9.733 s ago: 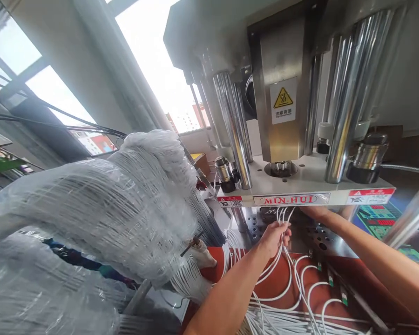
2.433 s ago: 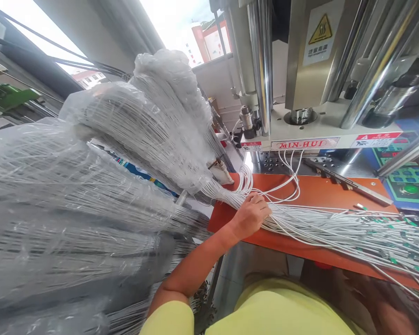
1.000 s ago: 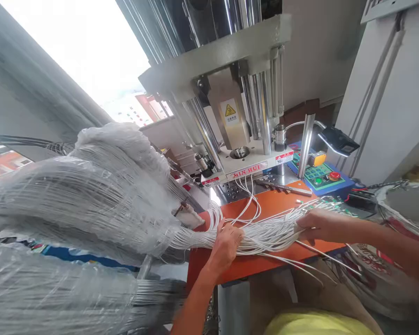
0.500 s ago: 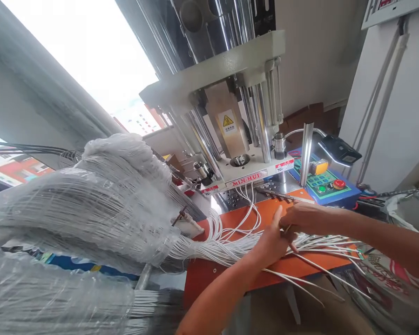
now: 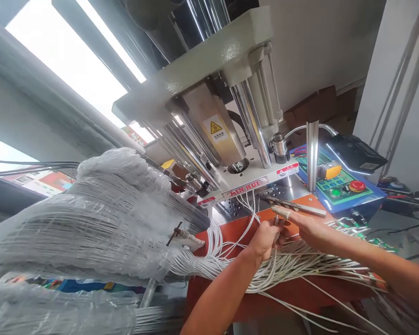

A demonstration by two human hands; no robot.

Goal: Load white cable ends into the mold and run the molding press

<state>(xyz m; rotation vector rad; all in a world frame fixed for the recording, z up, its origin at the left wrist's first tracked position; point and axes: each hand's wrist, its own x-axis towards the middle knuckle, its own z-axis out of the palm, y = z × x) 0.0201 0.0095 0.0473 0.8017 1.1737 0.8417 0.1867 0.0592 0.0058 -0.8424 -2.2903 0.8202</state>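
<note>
My left hand (image 5: 265, 239) is closed around a white cable (image 5: 273, 265) that runs down from its fingers toward the bundle. Close on its right is my right hand (image 5: 305, 228), its upper fingers stretched out and pale coverings on the fingertips. The lower fingers of that hand are partly hidden. Beneath both hands a thick bundle of white cables (image 5: 296, 267) lies across the orange-red tabletop (image 5: 226, 302). Small green and white ends (image 5: 361, 232) show at the bundle's right side. Several cables loop back under the press (image 5: 230, 177).
Tall chrome columns and a pale crosspiece (image 5: 209, 60) rise ahead. A metal bar (image 5: 296, 204) lies just behind my hands. At right stand an upright post (image 5: 312, 156), a lamp (image 5: 358, 151) and a blue control box (image 5: 349, 186). Large plastic-wrapped cable bundles (image 5: 91, 218) fill the left.
The view has turned and moved closer to the press. My hands, which were together over the bundle, are now slightly apart. The right fingers have straightened, and the left hand holds a cable up.
</note>
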